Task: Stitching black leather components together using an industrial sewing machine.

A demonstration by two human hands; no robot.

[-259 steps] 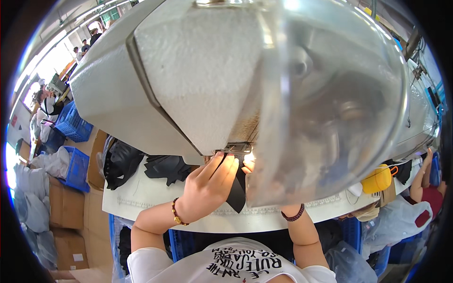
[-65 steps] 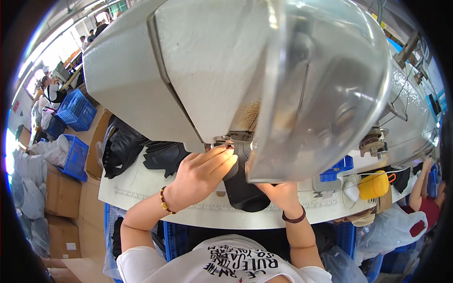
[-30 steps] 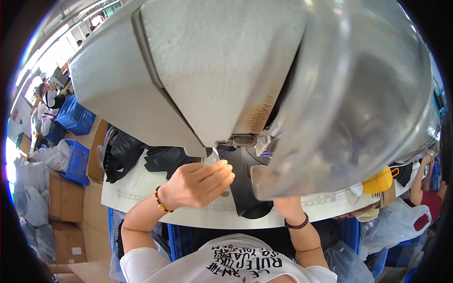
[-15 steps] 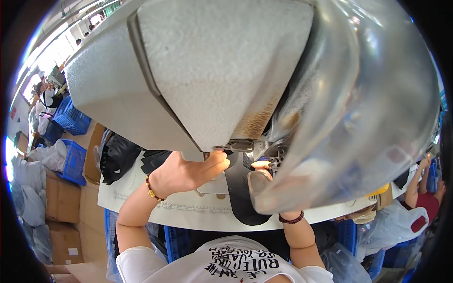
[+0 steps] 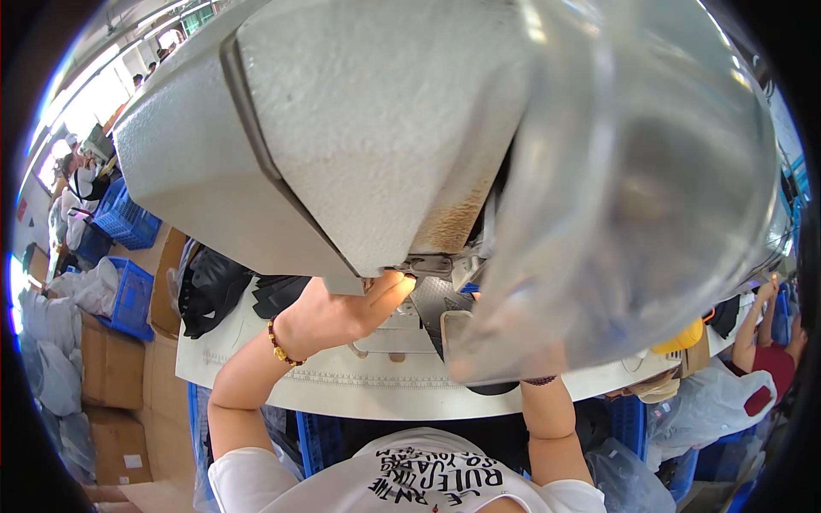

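Observation:
The grey head of a sewing machine (image 5: 359, 128) fills the upper middle of my view. A black, strap-like flat piece (image 5: 433, 312) runs beneath it toward the table's near edge, partly covered by a cloudy clear plastic shield (image 5: 599, 222). My left hand (image 5: 338, 312), a beaded bracelet at its wrist, reaches under the head beside the piece. Its fingers are pressed together at the tips; whatever they pinch is hidden. Behind the shield, my right hand (image 5: 534, 357) is blurred over the piece's right side, its fingers hidden.
The white table (image 5: 299, 372) has a curved near edge. Black pieces (image 5: 209, 291) lie at its left, and a yellow object (image 5: 680, 336) at its right. Cardboard boxes (image 5: 111, 363) and blue crates (image 5: 128, 295) stand on the left. Another person's arm (image 5: 748, 329) shows far right.
The black piece's near end has swung to the right, now mostly behind the shield. My right hand has shifted right and upward behind the plastic. My left hand stays close to the same place.

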